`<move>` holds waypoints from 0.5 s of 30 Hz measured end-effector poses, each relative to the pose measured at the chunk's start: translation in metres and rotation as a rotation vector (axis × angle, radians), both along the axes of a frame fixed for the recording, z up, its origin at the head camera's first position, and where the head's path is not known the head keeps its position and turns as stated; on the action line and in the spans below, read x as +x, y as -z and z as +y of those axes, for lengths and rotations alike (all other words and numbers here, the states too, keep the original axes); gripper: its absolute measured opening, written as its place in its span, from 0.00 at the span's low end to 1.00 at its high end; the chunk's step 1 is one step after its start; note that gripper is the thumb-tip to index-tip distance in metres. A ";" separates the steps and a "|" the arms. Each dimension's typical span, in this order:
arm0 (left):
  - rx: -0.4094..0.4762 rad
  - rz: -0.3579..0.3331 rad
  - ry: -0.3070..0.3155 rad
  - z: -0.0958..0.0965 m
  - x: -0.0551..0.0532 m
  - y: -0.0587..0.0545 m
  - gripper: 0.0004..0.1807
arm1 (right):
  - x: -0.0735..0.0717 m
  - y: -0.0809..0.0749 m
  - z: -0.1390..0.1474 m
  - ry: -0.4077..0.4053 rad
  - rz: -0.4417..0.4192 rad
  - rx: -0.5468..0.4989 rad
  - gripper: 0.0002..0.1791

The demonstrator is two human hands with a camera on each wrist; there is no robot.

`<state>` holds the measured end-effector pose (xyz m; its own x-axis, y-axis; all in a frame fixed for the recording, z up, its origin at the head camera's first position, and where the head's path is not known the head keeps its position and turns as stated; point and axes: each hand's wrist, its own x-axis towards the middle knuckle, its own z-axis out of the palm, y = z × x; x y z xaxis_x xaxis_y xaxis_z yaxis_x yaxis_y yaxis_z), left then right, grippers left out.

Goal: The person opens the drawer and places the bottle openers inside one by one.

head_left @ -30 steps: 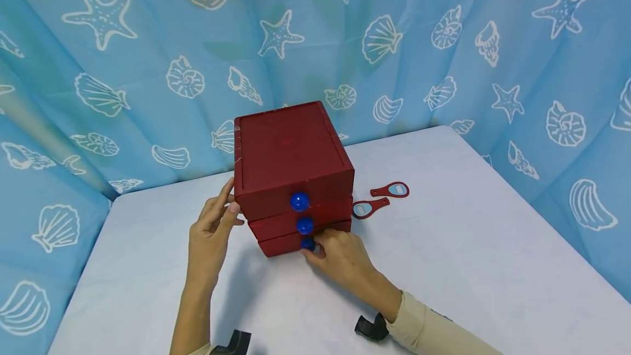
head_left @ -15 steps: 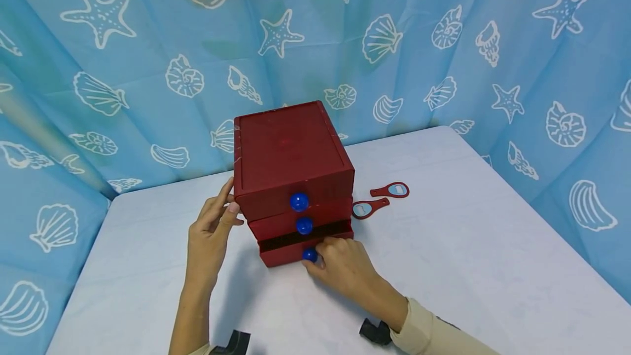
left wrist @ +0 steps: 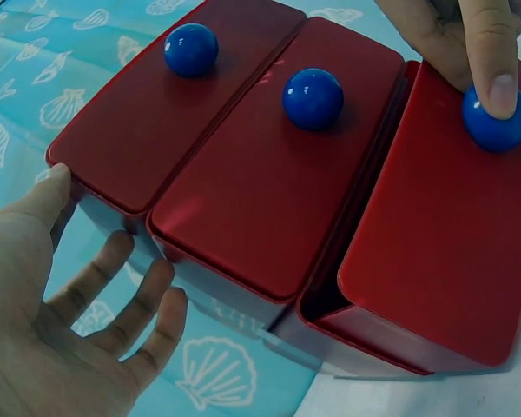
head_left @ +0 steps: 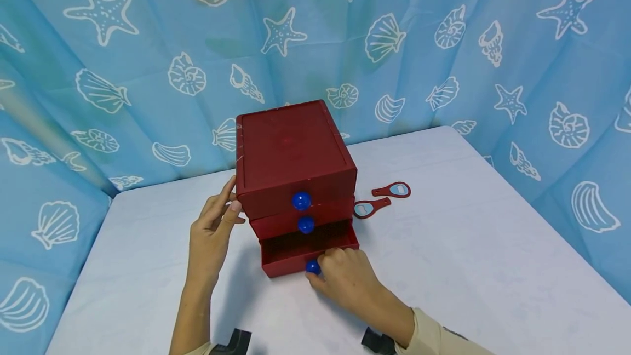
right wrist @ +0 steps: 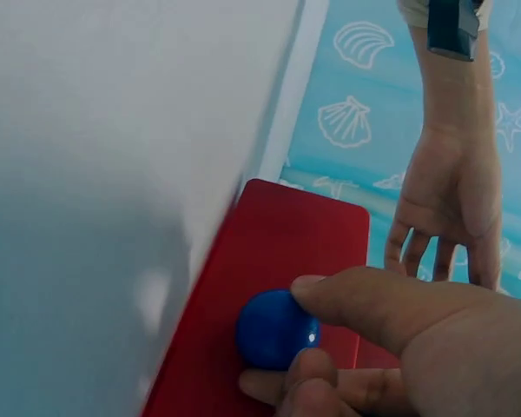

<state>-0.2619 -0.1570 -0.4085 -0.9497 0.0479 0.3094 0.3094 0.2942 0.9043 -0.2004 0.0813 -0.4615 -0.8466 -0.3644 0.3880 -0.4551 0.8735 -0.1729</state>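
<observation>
A dark red three-drawer box [head_left: 296, 147] stands on the table, each drawer fronted by a round blue knob. The bottom drawer [head_left: 288, 265] is pulled partway out, and the part of its inside that shows looks dark and bare. My right hand [head_left: 347, 278] pinches the bottom blue knob [right wrist: 273, 330] between thumb and fingers. At the box's left side my left hand [head_left: 213, 229] rests with spread fingers, its thumb against the top drawer's edge in the left wrist view. The top knob [left wrist: 191, 49] and middle knob [left wrist: 313, 99] are untouched, their drawers pushed in.
Two red bottle openers with light blue ovals lie right of the box: the nearer opener [head_left: 372, 207] close to its side, the farther opener [head_left: 391, 189] behind. A white cloth covers the table [head_left: 468, 245]. A blue shell-print curtain [head_left: 305, 32] hangs behind.
The bottom drawer has slid out toward me, from pushed in to partway open, with my right hand drawing its knob. My left hand has stayed at the box's side.
</observation>
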 end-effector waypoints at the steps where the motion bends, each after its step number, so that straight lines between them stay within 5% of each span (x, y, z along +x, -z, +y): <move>1: -0.001 -0.001 0.001 0.000 0.000 0.000 0.24 | 0.001 0.000 0.000 0.001 -0.002 0.001 0.29; 15: -0.002 0.017 0.003 -0.001 -0.001 0.001 0.24 | 0.014 -0.012 -0.003 -0.018 -0.102 0.085 0.29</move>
